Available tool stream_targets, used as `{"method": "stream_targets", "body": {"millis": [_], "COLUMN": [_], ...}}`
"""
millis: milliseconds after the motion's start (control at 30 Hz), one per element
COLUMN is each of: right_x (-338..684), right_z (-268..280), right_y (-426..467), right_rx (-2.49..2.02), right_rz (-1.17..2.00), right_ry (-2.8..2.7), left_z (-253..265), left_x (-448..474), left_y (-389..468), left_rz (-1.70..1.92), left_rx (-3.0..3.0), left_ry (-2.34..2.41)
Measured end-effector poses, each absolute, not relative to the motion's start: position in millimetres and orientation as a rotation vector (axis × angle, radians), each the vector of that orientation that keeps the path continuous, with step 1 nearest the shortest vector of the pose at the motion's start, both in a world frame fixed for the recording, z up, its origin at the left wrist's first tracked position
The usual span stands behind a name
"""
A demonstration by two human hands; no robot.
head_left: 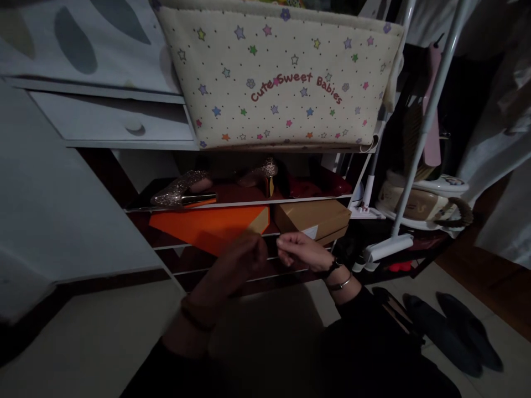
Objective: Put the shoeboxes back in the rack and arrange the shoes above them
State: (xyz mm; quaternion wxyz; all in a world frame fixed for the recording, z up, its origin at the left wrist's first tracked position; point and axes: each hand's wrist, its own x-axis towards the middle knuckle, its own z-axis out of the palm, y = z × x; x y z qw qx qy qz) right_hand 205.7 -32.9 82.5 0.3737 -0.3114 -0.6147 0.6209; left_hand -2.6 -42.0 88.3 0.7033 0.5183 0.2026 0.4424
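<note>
My left hand (243, 257) is in front of the lower shelf, in shadow and a little blurred, with its fingers curled closed. To its right is my right hand (305, 250), thumb and fingertips pinched together and the palm turned toward the left hand. A small gap separates the hands, and nothing shows in either. Behind the left hand lies an orange box (199, 224). A brown cardboard box (315, 218) with a white label sits behind the right hand. Glittery high heels (180, 188) and dark red shoes (319, 184) stand on the shelf above the boxes.
A star-printed fabric bin (286, 83) rests on top of the rack, beside a white drawer (124, 119). On the right are a long-handled mop (427, 121), a pink-handled brush (431, 110) and a cream-and-tan container (418, 199). Dark shoes (443, 331) lie on the tiled floor.
</note>
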Motion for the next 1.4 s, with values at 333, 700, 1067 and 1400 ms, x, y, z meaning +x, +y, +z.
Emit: {"method": "stream_targets", "body": {"millis": [333, 700, 1067, 1400], "right_x": [201, 211, 211, 217], "right_z": [134, 107, 105, 105], "right_y": [-59, -34, -33, -34], "right_rx": [-0.062, -0.092, -0.002, -0.149], "right_rz": [1.848, 2.029, 2.026, 1.982], "right_ry": [-1.422, -1.529, -1.501, -1.473], "left_z": [136, 121, 121, 117], "left_x": [4, 2, -6, -5], "left_y": [-61, -42, -42, -42], "left_rz": [0.746, 0.653, 0.632, 0.668], "left_rx": [1.119, 1.125, 1.142, 1.116], "left_ry": [0.156, 0.229, 0.221, 0.218]}}
